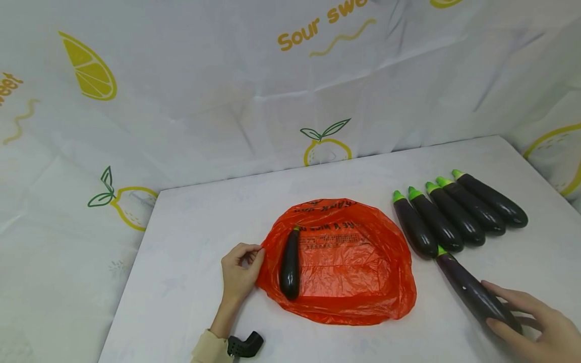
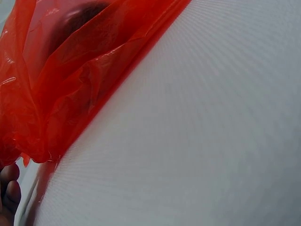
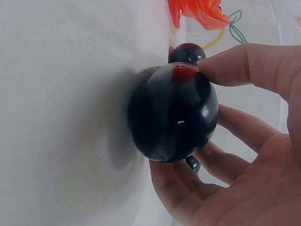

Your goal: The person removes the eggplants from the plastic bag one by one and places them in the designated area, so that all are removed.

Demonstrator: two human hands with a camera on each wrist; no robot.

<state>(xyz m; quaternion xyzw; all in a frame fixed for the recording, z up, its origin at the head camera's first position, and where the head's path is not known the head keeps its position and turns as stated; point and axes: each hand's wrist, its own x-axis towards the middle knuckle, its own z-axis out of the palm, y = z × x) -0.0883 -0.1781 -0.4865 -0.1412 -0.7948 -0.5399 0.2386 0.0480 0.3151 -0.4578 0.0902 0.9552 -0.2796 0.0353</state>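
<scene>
A red plastic bag (image 1: 340, 272) lies spread on the table with its mouth open upward, dark printing on its far side. Inside it, at the left, rests one dark eggplant (image 1: 290, 264). My left hand (image 1: 242, 269) pinches the bag's left rim between thumb and fingers. At the front right, my right hand (image 1: 540, 322) grips the thick end of another eggplant (image 1: 476, 292), thumb on one side and fingers on the other. Its green stem end points away, beside the nearest of the row. In the right wrist view the rounded end of that eggplant (image 3: 174, 113) shows close by.
Several eggplants (image 1: 458, 217) lie side by side right of the bag, green stems toward the back. The white table (image 1: 190, 242) meets a lemon-printed cloth (image 1: 218, 101) behind it. A black wrist device (image 1: 245, 345) sits at the left sleeve.
</scene>
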